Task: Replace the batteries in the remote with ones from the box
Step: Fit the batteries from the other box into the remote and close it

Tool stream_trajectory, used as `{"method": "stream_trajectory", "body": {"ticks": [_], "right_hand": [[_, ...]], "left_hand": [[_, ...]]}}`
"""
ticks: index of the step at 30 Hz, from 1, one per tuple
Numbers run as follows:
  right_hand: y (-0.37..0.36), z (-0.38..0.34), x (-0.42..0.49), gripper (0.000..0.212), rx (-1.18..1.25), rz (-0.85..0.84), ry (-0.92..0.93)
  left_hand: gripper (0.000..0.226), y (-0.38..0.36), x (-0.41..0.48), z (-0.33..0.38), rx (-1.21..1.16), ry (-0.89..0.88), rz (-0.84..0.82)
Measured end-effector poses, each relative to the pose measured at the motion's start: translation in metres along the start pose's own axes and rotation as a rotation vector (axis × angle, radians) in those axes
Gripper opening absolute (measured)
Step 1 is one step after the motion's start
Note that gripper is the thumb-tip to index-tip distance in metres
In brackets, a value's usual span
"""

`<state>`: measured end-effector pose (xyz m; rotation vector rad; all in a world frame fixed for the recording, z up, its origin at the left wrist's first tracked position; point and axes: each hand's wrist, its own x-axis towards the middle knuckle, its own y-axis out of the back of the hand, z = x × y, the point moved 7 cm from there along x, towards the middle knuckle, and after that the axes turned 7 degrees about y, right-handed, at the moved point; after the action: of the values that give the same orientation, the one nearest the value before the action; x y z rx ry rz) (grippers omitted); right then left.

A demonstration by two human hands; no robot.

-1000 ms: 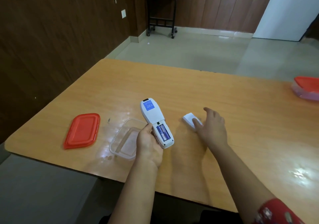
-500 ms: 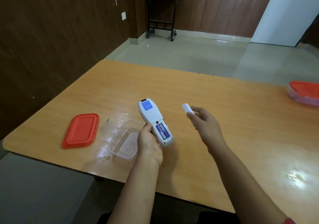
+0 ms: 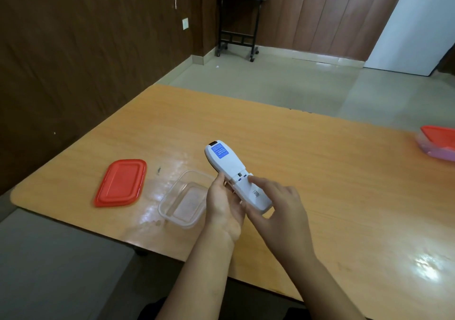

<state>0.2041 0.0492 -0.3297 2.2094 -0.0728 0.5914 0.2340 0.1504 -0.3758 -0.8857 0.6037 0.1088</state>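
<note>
A white remote (image 3: 225, 162) with a blue label lies back-up in my left hand (image 3: 225, 206), which grips its lower half from the left, above the table. The white battery cover (image 3: 254, 194) sits over the battery compartment, leaving a thin gap at its top edge. My right hand (image 3: 278, 204) holds the cover, with a fingertip on its upper end and the thumb under the remote's bottom end. The batteries are hidden under the cover. An open clear plastic box (image 3: 184, 200) sits on the table just left of my left hand, with nothing visible inside.
The box's red lid (image 3: 121, 183) lies flat on the wooden table (image 3: 320, 172) to the left. A second container with a red lid (image 3: 438, 142) stands at the table's far right edge. A black side table (image 3: 238, 24) stands by the back wall.
My right hand picked the white cover up off the table, carried it left and set it over the remote's battery compartment. The blue batteries are now covered.
</note>
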Motion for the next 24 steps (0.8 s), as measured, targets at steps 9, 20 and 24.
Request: {"method": "stream_trajectory", "body": {"ticks": [9, 20, 24], "right_hand": [[-0.002, 0.000, 0.003, 0.048, -0.083, 0.068, 0.025], [-0.012, 0.006, 0.005, 0.045, -0.060, -0.053, -0.011], [-0.014, 0.004, 0.002, 0.047, -0.101, -0.046, -0.011]], "left_hand": [[0.049, -0.002, -0.004, 0.000, 0.010, -0.002, -0.002], [0.048, 0.001, -0.004, -0.001, 0.005, -0.003, 0.019], [0.048, 0.001, -0.003, -0.002, 0.013, -0.003, 0.014]]}}
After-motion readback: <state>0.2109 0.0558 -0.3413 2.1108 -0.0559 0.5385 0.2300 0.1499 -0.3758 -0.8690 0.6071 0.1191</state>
